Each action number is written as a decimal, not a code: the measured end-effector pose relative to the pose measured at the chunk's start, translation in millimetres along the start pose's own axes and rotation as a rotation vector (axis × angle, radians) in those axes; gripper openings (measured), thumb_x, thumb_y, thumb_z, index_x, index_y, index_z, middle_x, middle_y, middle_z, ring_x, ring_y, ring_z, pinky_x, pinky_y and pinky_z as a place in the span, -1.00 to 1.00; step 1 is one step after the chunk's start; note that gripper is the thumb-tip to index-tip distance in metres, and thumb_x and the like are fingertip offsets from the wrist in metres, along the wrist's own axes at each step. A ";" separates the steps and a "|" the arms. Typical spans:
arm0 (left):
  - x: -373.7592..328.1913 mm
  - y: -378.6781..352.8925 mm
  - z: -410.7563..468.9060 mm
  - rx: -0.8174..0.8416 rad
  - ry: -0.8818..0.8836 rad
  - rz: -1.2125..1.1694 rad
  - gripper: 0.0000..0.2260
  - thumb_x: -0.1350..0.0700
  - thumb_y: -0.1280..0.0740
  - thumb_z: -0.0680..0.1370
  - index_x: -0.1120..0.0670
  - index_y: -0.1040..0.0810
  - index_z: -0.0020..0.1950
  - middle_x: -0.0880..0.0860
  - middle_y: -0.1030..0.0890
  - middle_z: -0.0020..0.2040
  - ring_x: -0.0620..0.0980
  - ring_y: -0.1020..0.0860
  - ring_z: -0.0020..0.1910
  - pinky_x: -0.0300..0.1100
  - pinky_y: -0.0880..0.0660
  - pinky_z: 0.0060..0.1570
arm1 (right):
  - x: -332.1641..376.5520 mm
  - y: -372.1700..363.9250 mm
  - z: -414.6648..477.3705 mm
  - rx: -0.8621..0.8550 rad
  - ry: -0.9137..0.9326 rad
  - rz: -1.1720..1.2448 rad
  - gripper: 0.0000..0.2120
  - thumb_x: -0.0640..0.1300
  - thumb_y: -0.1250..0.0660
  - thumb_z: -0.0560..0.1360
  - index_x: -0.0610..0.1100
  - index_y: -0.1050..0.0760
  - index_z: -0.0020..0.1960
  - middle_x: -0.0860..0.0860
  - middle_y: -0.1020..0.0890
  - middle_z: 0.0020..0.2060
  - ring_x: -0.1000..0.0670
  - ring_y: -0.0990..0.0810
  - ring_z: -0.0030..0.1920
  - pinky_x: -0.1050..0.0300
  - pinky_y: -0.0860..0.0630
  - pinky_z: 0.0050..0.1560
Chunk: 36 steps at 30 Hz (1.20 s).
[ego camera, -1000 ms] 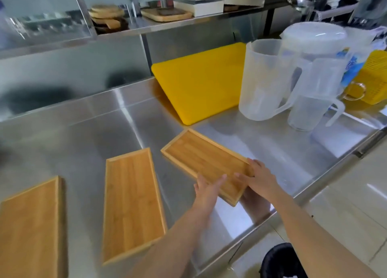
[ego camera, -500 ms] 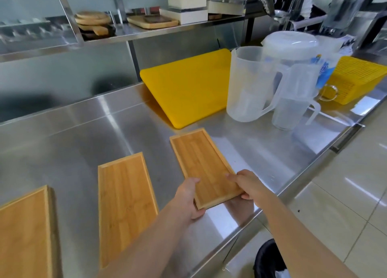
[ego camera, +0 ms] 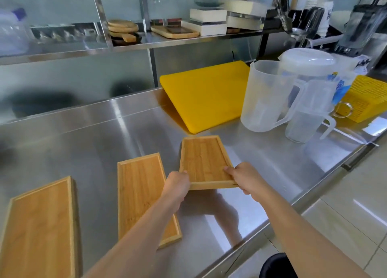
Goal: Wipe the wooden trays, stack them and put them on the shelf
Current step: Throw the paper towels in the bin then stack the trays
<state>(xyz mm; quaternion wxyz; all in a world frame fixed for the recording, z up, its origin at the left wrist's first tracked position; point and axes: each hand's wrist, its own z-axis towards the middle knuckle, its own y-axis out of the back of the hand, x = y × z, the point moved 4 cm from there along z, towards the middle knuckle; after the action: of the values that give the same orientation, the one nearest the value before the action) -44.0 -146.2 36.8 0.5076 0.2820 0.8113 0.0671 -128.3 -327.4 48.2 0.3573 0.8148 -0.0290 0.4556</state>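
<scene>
Three rectangular wooden trays are in view over a steel counter point(ego camera: 83, 143). The right tray point(ego camera: 204, 158) is held by its near end, lifted and tilted above the counter. My left hand point(ego camera: 177, 185) grips its near left corner and my right hand point(ego camera: 244, 178) grips its near right corner. The middle tray point(ego camera: 142, 189) lies flat beside it, partly under my left forearm. The left tray point(ego camera: 39, 229) lies flat at the counter's near left. A steel shelf point(ego camera: 188, 41) runs along the wall above the counter.
A yellow cutting board point(ego camera: 207, 93) leans at the back. Two clear plastic jugs point(ego camera: 266, 95) and a lidded container stand to its right, with a yellow basket point(ego camera: 366, 97) beyond. The shelf holds wooden boards point(ego camera: 123, 26) and white boxes. A black bin point(ego camera: 276, 265) sits below the counter edge.
The right tray has been turned from a diagonal to nearly straight and lifted by its near end. Both hands moved from resting on it to gripping its near corners.
</scene>
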 end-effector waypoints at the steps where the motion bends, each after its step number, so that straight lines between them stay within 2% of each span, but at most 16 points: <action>1: -2.7 11.7 -1.0 -0.035 -0.044 0.035 -0.66 0.05 -0.09 0.61 0.30 -0.46 0.16 0.15 -0.48 -0.33 0.04 -0.41 -0.38 -0.16 -0.32 -0.40 | 8.8 -5.0 -2.6 0.010 0.044 -0.052 -0.59 0.01 -0.23 0.48 -0.10 -0.13 -0.41 0.01 -0.20 -0.54 0.01 -0.17 -0.59 0.23 -0.09 -0.61; 3: -4.3 35.7 -4.7 -0.109 -0.138 0.129 -0.65 0.02 -0.07 0.61 0.26 -0.48 0.12 0.14 -0.55 -0.20 0.06 -0.48 -0.28 -0.14 -0.35 -0.34 | 23.8 -20.5 -9.3 0.059 0.133 -0.150 -0.59 0.03 -0.17 0.52 -0.10 -0.15 -0.42 0.01 -0.23 -0.53 0.02 -0.21 -0.57 0.19 -0.14 -0.57; 6: 3.8 71.6 -12.9 -0.233 -0.201 0.180 -0.65 -0.02 -0.04 0.60 0.20 -0.48 0.07 0.08 -0.54 -0.17 0.04 -0.51 -0.24 -0.12 -0.34 -0.36 | 43.9 -47.7 -20.4 0.135 0.251 -0.226 -0.58 0.06 -0.10 0.55 -0.10 -0.21 -0.42 0.01 -0.31 -0.51 0.03 -0.29 -0.54 0.25 -0.19 -0.56; 11: 42.1 110.8 -29.2 -0.349 -0.181 0.191 -0.69 -0.03 0.00 0.60 0.15 -0.41 -0.09 0.06 -0.50 -0.21 0.11 -0.49 -0.20 -0.06 -0.36 -0.23 | 61.8 -93.8 -39.8 0.209 0.422 -0.302 -0.56 0.03 -0.06 0.57 -0.10 -0.23 -0.44 0.01 -0.34 -0.51 0.03 -0.32 -0.50 0.18 -0.19 -0.49; 14: 72.5 121.6 -35.1 -0.379 -0.158 0.185 -0.69 -0.04 0.00 0.61 0.12 -0.35 -0.18 0.03 -0.46 -0.28 0.05 -0.43 -0.28 -0.05 -0.30 -0.28 | 59.8 -118.9 -49.0 0.225 0.493 -0.357 -0.56 0.03 -0.05 0.58 -0.09 -0.21 -0.45 0.01 -0.33 -0.53 0.02 -0.32 -0.50 0.17 -0.20 -0.49; 20: 111.1 124.9 -39.1 -0.420 -0.105 0.268 -0.70 -0.04 0.02 0.62 0.11 -0.34 -0.15 -0.04 -0.40 -0.35 -0.09 -0.35 -0.40 -0.10 -0.22 -0.35 | 37.6 -151.3 -58.9 0.237 0.494 -0.408 -0.59 0.07 -0.02 0.57 -0.07 -0.25 -0.41 0.02 -0.39 -0.50 0.04 -0.38 -0.46 0.17 -0.24 -0.47; 24: 120.8 124.5 -42.4 -0.420 -0.074 0.357 -0.70 -0.02 0.02 0.62 0.14 -0.34 -0.14 -0.01 -0.39 -0.36 0.05 -0.38 -0.34 -0.08 -0.26 -0.30 | 29.1 -157.4 -63.5 0.252 0.474 -0.437 -0.65 0.03 -0.03 0.58 -0.12 -0.30 -0.30 0.02 -0.40 -0.46 0.00 -0.39 -0.42 0.14 -0.25 -0.44; 26: 123.7 122.1 -42.9 -0.415 -0.080 0.394 -0.70 -0.01 0.03 0.62 0.14 -0.34 -0.14 0.03 -0.44 -0.31 0.10 -0.41 -0.30 -0.08 -0.28 -0.29 | 24.6 -159.4 -64.0 0.257 0.462 -0.454 -0.69 0.02 -0.03 0.58 -0.15 -0.30 -0.24 0.01 -0.39 -0.44 -0.02 -0.39 -0.40 0.12 -0.26 -0.41; 32: 136.2 111.8 -45.0 -0.420 -0.123 0.562 -0.75 0.03 0.04 0.63 0.14 -0.30 -0.08 0.15 -0.58 -0.16 0.14 -0.48 -0.27 -0.09 -0.34 -0.31 | 19.1 -160.4 -63.9 0.268 0.454 -0.468 -0.73 0.02 -0.03 0.58 -0.09 -0.25 -0.23 0.02 -0.39 -0.45 0.04 -0.37 -0.46 0.17 -0.21 -0.49; 36: 143.5 109.2 -45.6 -0.414 -0.156 0.567 -0.73 0.02 -0.02 0.62 0.18 -0.39 0.00 0.16 -0.52 0.01 0.17 -0.51 -0.09 -0.07 -0.32 -0.24 | 14.7 -161.9 -62.0 0.260 0.442 -0.504 -0.72 0.05 -0.04 0.57 -0.17 -0.31 0.00 0.01 -0.41 -0.42 0.03 -0.41 -0.43 0.16 -0.25 -0.47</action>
<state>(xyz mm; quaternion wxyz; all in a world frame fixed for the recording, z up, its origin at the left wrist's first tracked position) -87.5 28.2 -11.1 0.5758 0.3914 0.6287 0.3465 -104.1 -165.3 -10.1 0.3494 0.7168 0.3088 0.5183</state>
